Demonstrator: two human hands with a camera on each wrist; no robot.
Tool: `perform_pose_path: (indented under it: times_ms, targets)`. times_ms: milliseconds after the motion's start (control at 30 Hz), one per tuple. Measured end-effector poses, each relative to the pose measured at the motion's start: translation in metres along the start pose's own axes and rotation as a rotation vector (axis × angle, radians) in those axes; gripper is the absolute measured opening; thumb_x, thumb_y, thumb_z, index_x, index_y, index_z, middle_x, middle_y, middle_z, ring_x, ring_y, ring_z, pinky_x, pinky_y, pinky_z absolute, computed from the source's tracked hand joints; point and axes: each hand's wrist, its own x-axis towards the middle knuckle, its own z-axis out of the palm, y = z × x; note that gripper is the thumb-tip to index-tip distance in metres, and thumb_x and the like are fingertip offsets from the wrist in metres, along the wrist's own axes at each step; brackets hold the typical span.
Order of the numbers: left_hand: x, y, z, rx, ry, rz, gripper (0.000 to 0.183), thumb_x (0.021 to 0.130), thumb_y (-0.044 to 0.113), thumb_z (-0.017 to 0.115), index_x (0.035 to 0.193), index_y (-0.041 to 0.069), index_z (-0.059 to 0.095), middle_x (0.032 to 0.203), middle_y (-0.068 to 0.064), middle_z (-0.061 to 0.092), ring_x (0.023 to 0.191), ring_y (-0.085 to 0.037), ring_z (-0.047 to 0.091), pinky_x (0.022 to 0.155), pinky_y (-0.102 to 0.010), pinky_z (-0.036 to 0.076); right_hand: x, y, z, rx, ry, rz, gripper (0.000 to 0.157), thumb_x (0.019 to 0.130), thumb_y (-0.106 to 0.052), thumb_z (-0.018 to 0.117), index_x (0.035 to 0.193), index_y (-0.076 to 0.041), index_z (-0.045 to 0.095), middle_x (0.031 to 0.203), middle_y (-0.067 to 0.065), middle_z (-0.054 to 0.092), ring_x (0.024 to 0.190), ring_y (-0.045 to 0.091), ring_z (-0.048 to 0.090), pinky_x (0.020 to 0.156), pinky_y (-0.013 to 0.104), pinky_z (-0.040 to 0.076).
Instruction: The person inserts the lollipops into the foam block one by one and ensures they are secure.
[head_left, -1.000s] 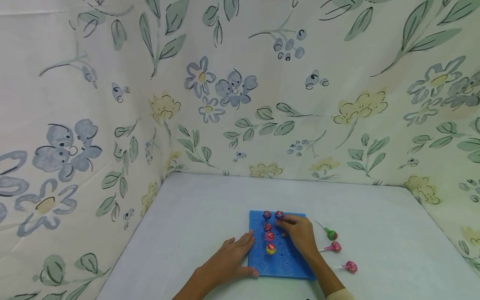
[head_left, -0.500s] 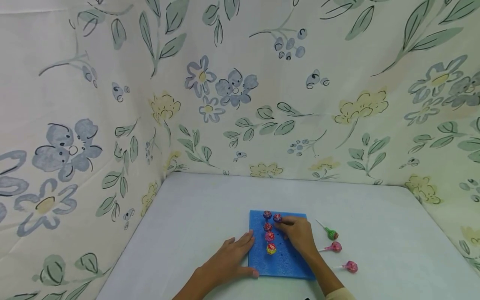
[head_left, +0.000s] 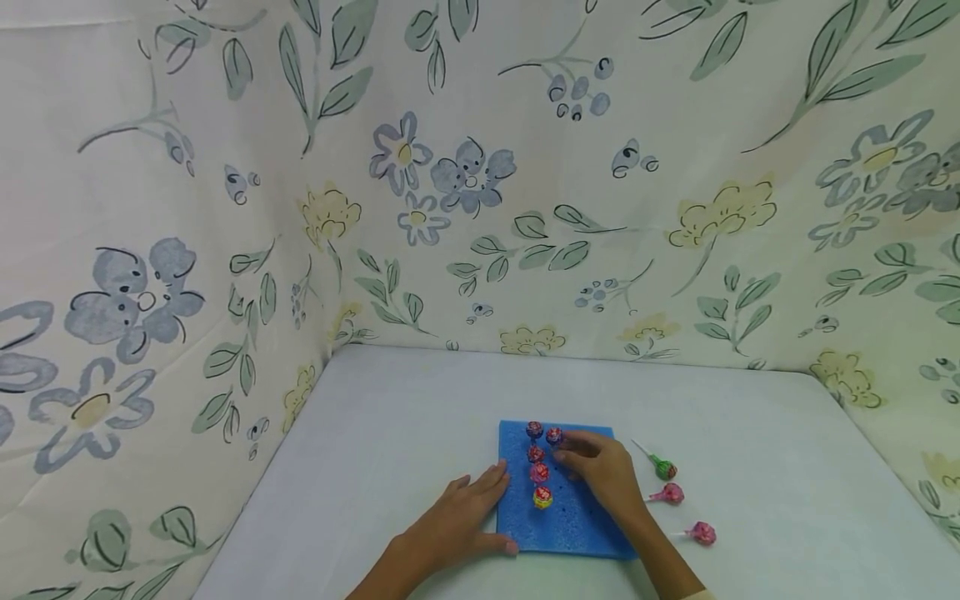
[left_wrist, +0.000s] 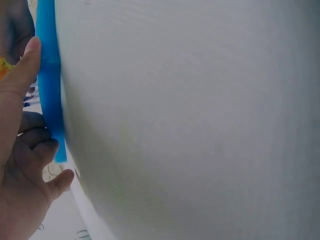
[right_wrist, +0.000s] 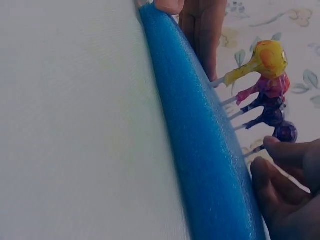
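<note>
A blue foam board [head_left: 517, 529] lies on the white table, with several wrapped lollipops standing in it by their sticks. In the head view the left column ends in a yellow-and-red lollipop [head_left: 542, 498] at the front. A dark purple lollipop [head_left: 554, 435] stands to the right of the column's far end. My right hand [head_left: 603, 468] is beside it; in the right wrist view the index fingertip [right_wrist: 271, 142] is right at its head, while the thumb is parted from it lower down. My left hand [head_left: 461, 521] rests with spread fingers along the board's left edge.
Right of the board lie three loose lollipops: a green one [head_left: 664, 468], a pink one [head_left: 672, 494] and another pink one [head_left: 703, 533] nearer the front. Small holes dot the board's right half. Floral cloth [head_left: 480, 275] hangs behind and at the sides of the table.
The purple lollipop has shifted slightly left and toward me and now stands by the column. My right thumb has drawn back from it. The left hand has stayed in place.
</note>
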Motion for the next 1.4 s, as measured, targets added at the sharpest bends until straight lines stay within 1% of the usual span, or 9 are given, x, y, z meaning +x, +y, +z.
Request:
perform_pose_path:
  times_ms: [100,200,367,500,667,900,1067,1233,1400]
  targets:
    - [0.001,-0.001,0.001,0.000,0.004,0.004,0.099,0.090,0.074,0.064,0.164,0.013,0.041,0.174,-0.001,0.030,0.160,-0.020,0.032,0.124,-0.057,0.035,-0.003,0.001,-0.006,0.023,-0.011,0.009,0.034,0.094,-0.012,0.082,0.127,-0.008,0.077,0.111,0.009,0.080,0.093,0.019,0.076,0.070,0.026,0.062]
    - [0.000,-0.001,0.001,0.000,0.006,0.009,0.098,0.090,0.073,0.064,0.164,0.012,0.041,0.174,-0.001,0.030,0.160,-0.020,0.032,0.124,-0.057,0.035,-0.006,0.002,-0.012,0.044,-0.021,0.026,0.034,0.095,-0.013,0.081,0.128,-0.010,0.076,0.115,0.010,0.080,0.099,0.020,0.077,0.072,0.027,0.063]
    - [-0.001,-0.001,0.001,0.000,0.008,0.011,0.099,0.090,0.074,0.064,0.164,0.013,0.041,0.174,-0.001,0.030,0.160,-0.020,0.032,0.124,-0.057,0.036,-0.013,0.003,-0.023,0.065,-0.034,0.052,0.035,0.095,-0.013,0.080,0.130,-0.008,0.075,0.122,0.011,0.078,0.111,0.025,0.075,0.076,0.027,0.064]
    - [-0.001,-0.002,0.001,0.005,0.014,0.019,0.099,0.090,0.074,0.064,0.164,0.013,0.041,0.174,-0.001,0.030,0.160,-0.020,0.032,0.124,-0.057,0.036,-0.018,0.005,-0.032,0.086,-0.048,0.070,0.037,0.096,-0.015,0.080,0.132,-0.006,0.073,0.125,0.013,0.077,0.114,0.026,0.074,0.079,0.028,0.064]
    - [-0.001,-0.003,0.002,0.003,0.016,0.024,0.099,0.090,0.075,0.063,0.165,0.014,0.040,0.175,-0.001,0.028,0.160,-0.019,0.031,0.124,-0.056,0.036,-0.025,0.005,-0.043,0.099,-0.042,0.086,0.041,0.095,-0.021,0.082,0.133,-0.007,0.073,0.126,0.012,0.077,0.109,0.019,0.075,0.078,0.028,0.064]
    - [-0.001,-0.003,0.002,-0.006,0.017,0.023,0.100,0.090,0.075,0.064,0.165,0.013,0.040,0.175,-0.001,0.028,0.160,-0.019,0.031,0.124,-0.056,0.036,-0.036,0.008,-0.059,0.084,-0.021,0.026,0.045,0.093,-0.024,0.085,0.131,-0.005,0.073,0.122,0.013,0.078,0.100,0.007,0.074,0.077,0.028,0.064]
    - [-0.002,-0.003,0.001,-0.005,0.015,0.027,0.099,0.090,0.073,0.064,0.165,0.013,0.040,0.175,-0.001,0.028,0.160,-0.019,0.030,0.124,-0.056,0.036,-0.043,0.009,-0.070,0.055,-0.005,0.011,0.046,0.091,-0.024,0.086,0.132,-0.007,0.073,0.120,0.012,0.079,0.100,0.006,0.074,0.078,0.028,0.064]
    - [-0.002,-0.003,0.000,-0.002,0.017,0.035,0.099,0.091,0.073,0.064,0.165,0.012,0.040,0.175,-0.001,0.028,0.160,-0.019,0.030,0.124,-0.056,0.036,-0.050,0.010,-0.080,0.037,0.011,0.036,0.045,0.092,-0.022,0.085,0.132,-0.006,0.073,0.119,0.013,0.079,0.096,0.008,0.075,0.075,0.032,0.064]
    - [-0.002,-0.002,0.000,0.001,0.021,0.032,0.098,0.090,0.072,0.065,0.164,0.012,0.041,0.175,-0.002,0.029,0.160,-0.019,0.031,0.124,-0.056,0.037,-0.055,0.014,-0.091,0.011,0.017,0.048,0.048,0.092,-0.024,0.085,0.135,-0.006,0.071,0.122,0.012,0.078,0.095,0.008,0.074,0.074,0.032,0.064]
